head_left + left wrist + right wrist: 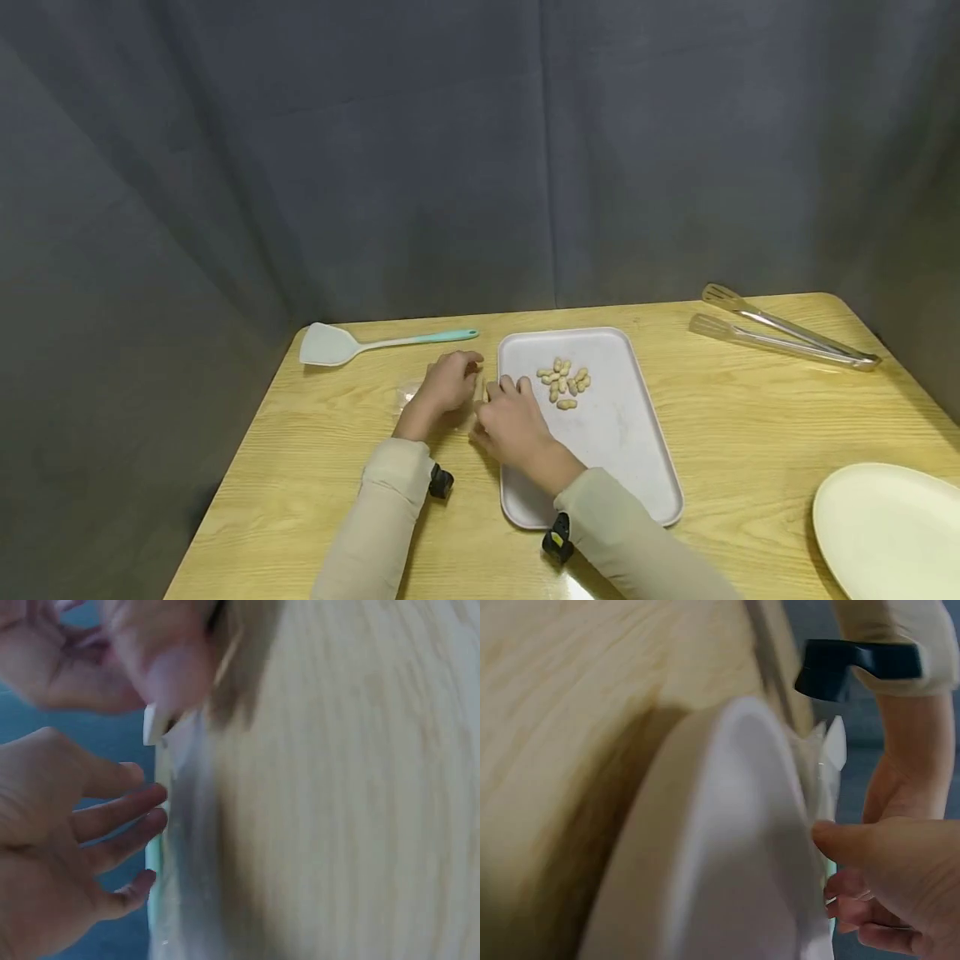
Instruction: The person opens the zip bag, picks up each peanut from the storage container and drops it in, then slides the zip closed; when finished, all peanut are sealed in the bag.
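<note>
A clear plastic bag (407,392) lies left of the tray, partly hidden by both hands. My left hand (450,383) reaches over it; in the left wrist view its fingers (124,814) are spread and loosely bent, tips at the edge of the bag (191,840). My right hand (516,421) crosses the left rim of the grey-white tray (600,458) and pinches the plastic, its thumb (844,838) against the bag (817,776) in the right wrist view. Several unshelled peanuts (562,382) lie together on the tray's upper part.
A white spatula (330,344) with a teal handle lies along the back edge at left. Metal tongs (787,333) rest at the back right, spread apart. A pale oval plate (892,533) stands at the front right. Dark curtains (480,167) hang behind the wooden table.
</note>
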`<action>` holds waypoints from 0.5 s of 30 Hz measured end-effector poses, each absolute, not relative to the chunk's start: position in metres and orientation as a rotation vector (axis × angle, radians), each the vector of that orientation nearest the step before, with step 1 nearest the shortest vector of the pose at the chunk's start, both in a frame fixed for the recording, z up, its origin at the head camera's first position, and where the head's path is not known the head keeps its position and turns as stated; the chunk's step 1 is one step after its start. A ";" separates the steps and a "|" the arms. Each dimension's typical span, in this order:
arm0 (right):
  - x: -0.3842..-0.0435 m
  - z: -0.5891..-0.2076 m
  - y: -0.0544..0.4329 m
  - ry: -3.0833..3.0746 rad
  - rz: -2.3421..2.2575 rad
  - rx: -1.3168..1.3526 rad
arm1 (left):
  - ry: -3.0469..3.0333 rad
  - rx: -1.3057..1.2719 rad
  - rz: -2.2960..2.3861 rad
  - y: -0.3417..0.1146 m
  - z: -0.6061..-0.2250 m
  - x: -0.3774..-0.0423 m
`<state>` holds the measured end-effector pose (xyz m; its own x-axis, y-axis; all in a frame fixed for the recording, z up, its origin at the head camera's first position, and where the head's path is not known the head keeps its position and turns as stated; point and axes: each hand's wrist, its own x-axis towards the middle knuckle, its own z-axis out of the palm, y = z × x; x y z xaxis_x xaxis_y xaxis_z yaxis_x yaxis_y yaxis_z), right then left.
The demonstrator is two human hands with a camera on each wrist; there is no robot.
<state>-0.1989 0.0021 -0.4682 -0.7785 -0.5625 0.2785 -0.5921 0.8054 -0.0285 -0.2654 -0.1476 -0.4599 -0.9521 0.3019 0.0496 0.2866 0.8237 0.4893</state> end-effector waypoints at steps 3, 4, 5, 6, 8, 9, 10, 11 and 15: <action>-0.199 -0.474 -0.006 -2.728 0.067 0.919 | 2.943 0.415 0.793 -0.151 -0.467 -0.263; -0.199 -0.474 -0.007 -2.735 0.050 0.922 | 2.938 0.398 0.803 -0.152 -0.469 -0.262; -0.199 -0.475 -0.008 -2.743 0.036 0.918 | 2.936 0.386 0.814 -0.153 -0.471 -0.261; -0.199 -0.474 -0.008 -2.754 0.027 0.907 | 2.931 0.376 0.828 -0.154 -0.472 -0.261; -0.199 -0.473 -0.007 -2.772 0.019 0.884 | 2.924 0.368 0.858 -0.155 -0.473 -0.262; -0.199 -0.472 -0.005 -2.776 0.020 0.871 | 2.921 0.367 0.871 -0.156 -0.473 -0.263; -0.199 -0.471 -0.004 -2.777 0.027 0.860 | 2.914 0.361 0.883 -0.157 -0.473 -0.264; -0.199 -0.470 -0.003 -2.776 0.036 0.849 | 2.913 0.360 0.891 -0.157 -0.474 -0.265; -0.199 -0.466 0.002 -2.748 0.070 0.818 | 2.912 0.330 0.929 -0.159 -0.476 -0.269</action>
